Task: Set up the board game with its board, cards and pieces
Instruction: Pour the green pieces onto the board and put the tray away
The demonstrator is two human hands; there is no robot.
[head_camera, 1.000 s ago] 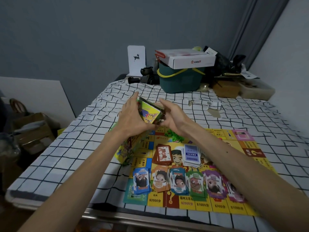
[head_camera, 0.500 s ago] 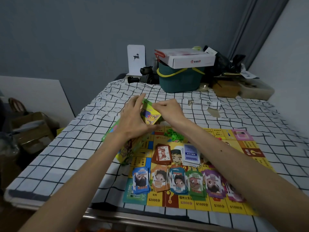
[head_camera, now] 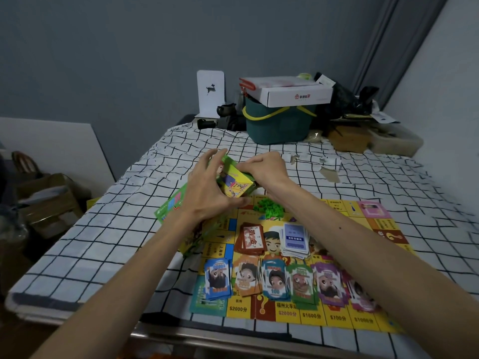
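Both hands hold a small green and yellow game box point(head_camera: 234, 181) above the far left corner of the yellow game board point(head_camera: 311, 314). My left hand point(head_camera: 207, 187) cups its left side, thumb under it. My right hand point(head_camera: 267, 171) pinches its upper right edge. A heap of small green pieces point(head_camera: 269, 208) lies on the board just below the box. A red card stack point(head_camera: 250, 240) and a blue-backed card stack point(head_camera: 295, 240) sit mid-board. Several coloured stacks of play money point(head_camera: 274, 281) line the near edge. The box lid point(head_camera: 172, 206) lies under my left wrist.
The board lies on a black-and-white checked cloth point(head_camera: 108, 242) over a table. A teal basket point(head_camera: 280, 123) with a white carton point(head_camera: 287, 90) on top stands at the back, clutter to its right. Torn paper scraps point(head_camera: 328, 167) lie beyond my right hand. Cardboard boxes point(head_camera: 46, 200) stand on the floor, left.
My right hand has moved from the box's right end up onto its top edge. The box has tilted and shifted slightly away from me. The cards and money have not moved.
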